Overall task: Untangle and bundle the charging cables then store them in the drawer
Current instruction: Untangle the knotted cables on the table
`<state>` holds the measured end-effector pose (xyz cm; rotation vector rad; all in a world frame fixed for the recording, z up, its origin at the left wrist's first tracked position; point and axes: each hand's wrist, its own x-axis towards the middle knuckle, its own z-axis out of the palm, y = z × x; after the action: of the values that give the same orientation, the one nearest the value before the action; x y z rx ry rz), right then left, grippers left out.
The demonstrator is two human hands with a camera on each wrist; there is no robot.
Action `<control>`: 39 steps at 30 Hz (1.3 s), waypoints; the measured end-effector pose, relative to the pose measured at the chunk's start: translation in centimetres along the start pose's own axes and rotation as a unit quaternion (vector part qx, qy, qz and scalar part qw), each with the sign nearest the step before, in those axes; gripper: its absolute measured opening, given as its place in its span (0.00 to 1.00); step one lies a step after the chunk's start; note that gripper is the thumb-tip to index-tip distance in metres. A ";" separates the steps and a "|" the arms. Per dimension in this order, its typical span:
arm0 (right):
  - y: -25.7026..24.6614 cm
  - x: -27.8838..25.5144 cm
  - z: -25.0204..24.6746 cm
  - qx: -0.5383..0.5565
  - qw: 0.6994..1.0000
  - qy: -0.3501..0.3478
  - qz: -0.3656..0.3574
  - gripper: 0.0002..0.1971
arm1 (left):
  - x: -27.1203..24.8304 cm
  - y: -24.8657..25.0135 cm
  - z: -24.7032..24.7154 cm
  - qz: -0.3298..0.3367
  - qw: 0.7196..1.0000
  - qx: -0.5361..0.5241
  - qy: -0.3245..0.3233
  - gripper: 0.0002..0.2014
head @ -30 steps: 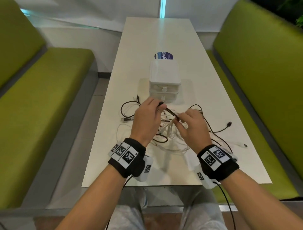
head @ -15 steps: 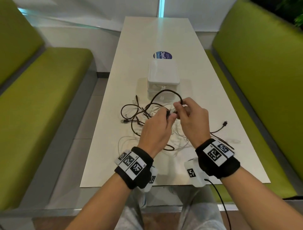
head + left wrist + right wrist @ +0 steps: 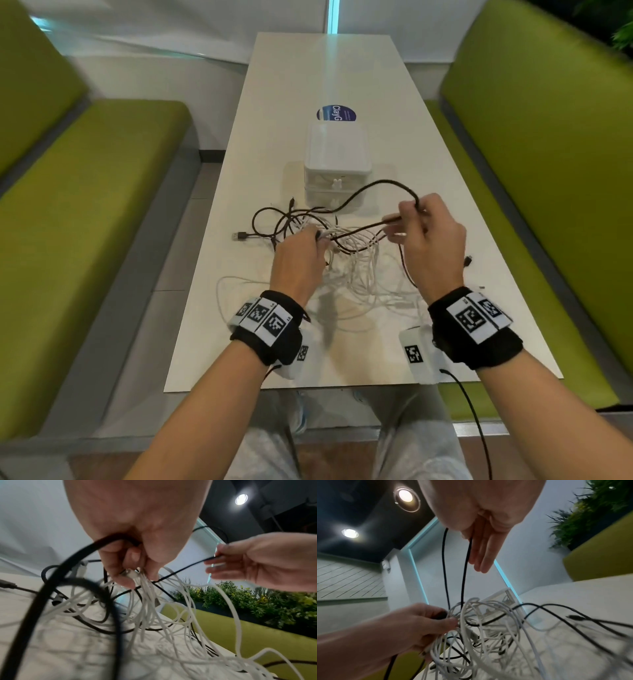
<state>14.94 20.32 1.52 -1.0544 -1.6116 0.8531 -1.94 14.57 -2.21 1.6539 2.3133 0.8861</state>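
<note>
A tangle of white cables (image 3: pixel 359 270) and black cables (image 3: pixel 270 219) lies on the white table (image 3: pixel 212 325), partly lifted. My left hand (image 3: pixel 301 253) grips a bunch of white strands (image 3: pixel 144 586) together with a black cable (image 3: pixel 56 574). My right hand (image 3: pixel 424 236) pinches a loop of black cable (image 3: pixel 380 186) between thumb and forefinger and holds it up to the right; its other fingers (image 3: pixel 481 550) stay straight. The white drawer box (image 3: pixel 337 164) stands behind the tangle, drawers closed.
Green benches (image 3: pixel 85 212) run along both sides of the table. A round blue sticker (image 3: pixel 336 113) lies behind the drawer box. A black USB plug (image 3: pixel 241 236) points left, and another black plug (image 3: pixel 468 261) lies at the right.
My hands have moved apart. The right hand drew the black loop up and to the right, while the left hand stayed low with the white strands; more of the tangle is lifted.
</note>
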 end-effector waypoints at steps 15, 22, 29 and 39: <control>-1.2 -1.9 1.7 0.170 0.968 -0.143 0.114 0.10 | -1.5 1.9 -0.1 0.084 0.991 -0.048 0.096 0.07; 1.6 -3.3 3.4 -0.067 0.974 -0.214 -0.016 0.15 | -2.9 1.7 0.5 0.047 0.993 -0.047 0.102 0.08; 3.5 -2.8 4.4 -0.131 0.965 -0.226 -0.021 0.19 | -3.6 1.7 0.6 0.065 0.985 -0.084 0.135 0.10; 4.2 -1.1 5.3 -0.417 0.865 -0.280 -0.007 0.28 | -4.3 3.0 -1.0 0.086 0.953 -0.230 0.177 0.09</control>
<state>10.96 20.66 -4.08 -1.4486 -2.6086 0.4414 1.61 10.95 -0.62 1.5992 1.9474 1.7314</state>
